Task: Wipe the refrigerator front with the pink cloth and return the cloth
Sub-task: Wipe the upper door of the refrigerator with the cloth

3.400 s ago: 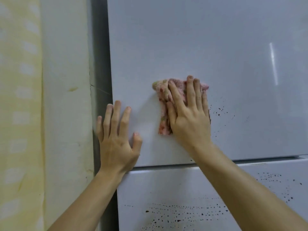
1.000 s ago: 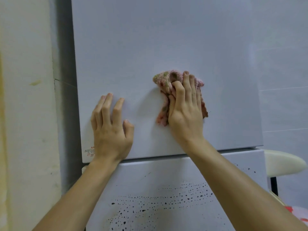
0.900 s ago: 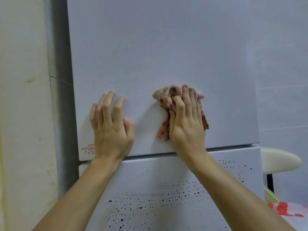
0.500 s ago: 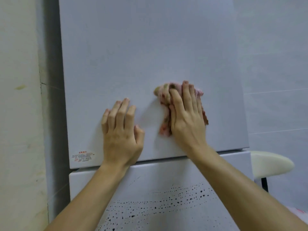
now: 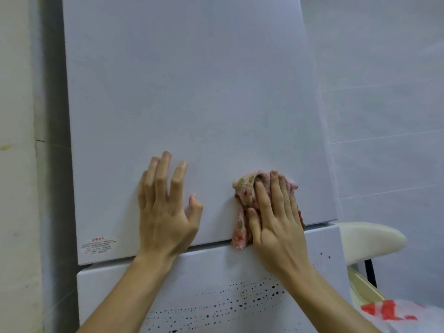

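The white refrigerator fills the view, with an upper door and a lower door speckled with black dots. My right hand presses the bunched pink cloth flat against the bottom right of the upper door. Straight fingers lie over the cloth, whose lower end hangs past the door seam. My left hand rests flat on the upper door to the cloth's left, fingers spread, holding nothing.
A small red-printed sticker sits at the upper door's bottom left corner. A cream wall stands to the left. To the right are a tiled wall, a white chair seat and a red-and-white bag.
My right hand has slid the cloth down to the upper door's bottom edge. My left hand shifted right along the door. The view moved so the door's right edge and chair show.
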